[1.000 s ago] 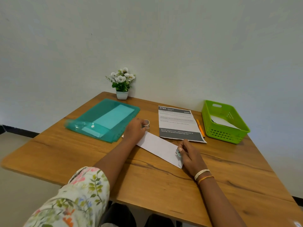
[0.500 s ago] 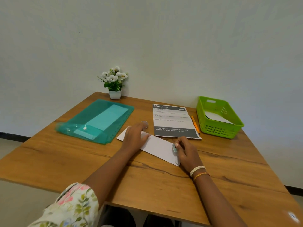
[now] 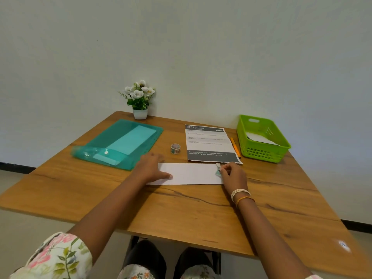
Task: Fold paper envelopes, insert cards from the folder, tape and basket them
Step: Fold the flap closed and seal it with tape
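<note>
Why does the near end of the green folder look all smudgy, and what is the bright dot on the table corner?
Head view: the teal plastic folder blurs at its near left edge, likely wide-lens softness; the bright dot on the wooden table is glare; the white envelope looks sharp.

the left hand (image 3: pixel 152 168) lay flat on the left end of the folded white envelope (image 3: pixel 191 174) on the wooden table (image 3: pixel 181 214). the right hand (image 3: pixel 231 173) pinched a small piece of tape (image 3: pixel 218 171) at the envelope's right edge. a tape roll (image 3: pixel 175 148) stood between the teal folder (image 3: pixel 120 143) and a printed sheet (image 3: pixel 209 143). white paper lay in the green basket (image 3: pixel 261 153); an orange pen (image 3: pixel 235 147) lay beside it.
</note>
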`<state>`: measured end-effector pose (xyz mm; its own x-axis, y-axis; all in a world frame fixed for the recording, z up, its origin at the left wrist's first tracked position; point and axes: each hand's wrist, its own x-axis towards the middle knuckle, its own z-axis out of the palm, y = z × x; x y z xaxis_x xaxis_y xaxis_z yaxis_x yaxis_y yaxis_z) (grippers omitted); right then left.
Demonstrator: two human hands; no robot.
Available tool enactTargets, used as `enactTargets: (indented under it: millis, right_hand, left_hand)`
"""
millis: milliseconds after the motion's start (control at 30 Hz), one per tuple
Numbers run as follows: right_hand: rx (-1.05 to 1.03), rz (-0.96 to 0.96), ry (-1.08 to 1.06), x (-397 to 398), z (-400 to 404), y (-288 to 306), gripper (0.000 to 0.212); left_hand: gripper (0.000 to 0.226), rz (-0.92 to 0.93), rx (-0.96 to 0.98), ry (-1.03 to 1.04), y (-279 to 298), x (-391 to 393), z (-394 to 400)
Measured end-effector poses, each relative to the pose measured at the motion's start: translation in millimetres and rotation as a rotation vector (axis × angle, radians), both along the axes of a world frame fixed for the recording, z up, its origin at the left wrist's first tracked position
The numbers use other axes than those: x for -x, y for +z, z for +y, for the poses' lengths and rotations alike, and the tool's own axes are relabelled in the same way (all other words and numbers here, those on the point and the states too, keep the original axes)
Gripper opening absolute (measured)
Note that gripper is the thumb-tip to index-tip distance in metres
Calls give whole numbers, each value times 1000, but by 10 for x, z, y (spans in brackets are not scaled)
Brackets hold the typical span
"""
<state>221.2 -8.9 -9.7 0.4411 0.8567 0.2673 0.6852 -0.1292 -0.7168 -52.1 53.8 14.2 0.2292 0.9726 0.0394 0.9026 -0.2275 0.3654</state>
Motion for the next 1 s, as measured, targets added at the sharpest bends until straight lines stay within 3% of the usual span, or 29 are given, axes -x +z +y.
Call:
enactTargets:
  millis: [167, 300, 367, 500, 633, 800, 1000]
  right_hand:
    - [214, 103, -40, 43, 95, 269, 25]
    - [242, 226, -24, 8, 147, 300, 38]
    - [176, 339, -35, -30, 142, 289, 38]
    - [-97, 652, -70, -68, 46, 437, 17]
    - [-235, 928, -32, -88, -4, 545, 16]
    - [-231, 1263, -17, -158, -138, 433, 12]
    - [-61, 1192, -102, -215, -214, 315, 11]
  left_hand:
    - [84, 66, 167, 64, 130, -79, 101]
    - [68, 45, 237, 66, 220, -127, 85]
    - [49, -79, 139, 82, 226, -130, 71]
    - [24, -521, -122, 135, 310, -181, -27]
    - [24, -728, -303, 161, 401, -263, -86]
    - [35, -672, -313, 64, 140, -213, -180]
    - [52, -551, -204, -83, -169, -86, -305]
